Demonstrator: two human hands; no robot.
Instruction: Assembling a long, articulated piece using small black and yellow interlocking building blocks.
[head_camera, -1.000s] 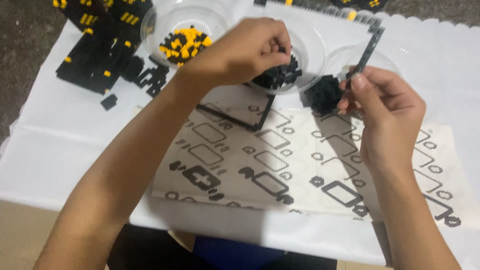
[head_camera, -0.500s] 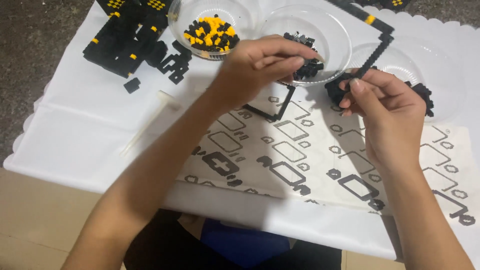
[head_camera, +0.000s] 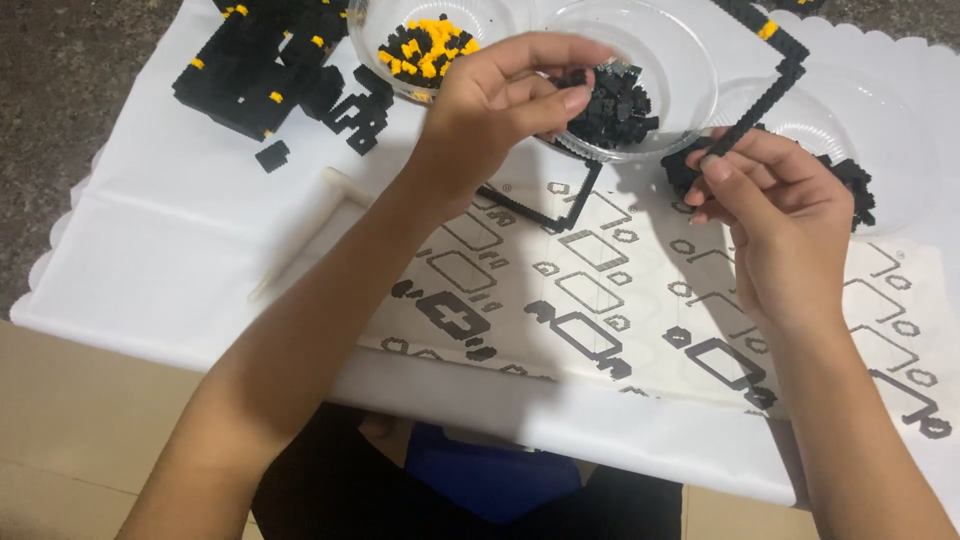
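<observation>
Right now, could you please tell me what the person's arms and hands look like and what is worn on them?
Both forearms are bare: no sleeves show. The left hand and right hand have no gloves, rings, watch or bands. Fingernails are short and unpainted.

Bare forearms, no sleeves, left hand (head_camera: 500, 110), possibly blue clothing below

The left hand (head_camera: 500, 110) hides whatever its fingertips pinch over the black bricks (head_camera: 612, 100).

three clear bowls (head_camera: 690, 60), two hands (head_camera: 500, 110), one instruction sheet (head_camera: 640, 300)
</observation>
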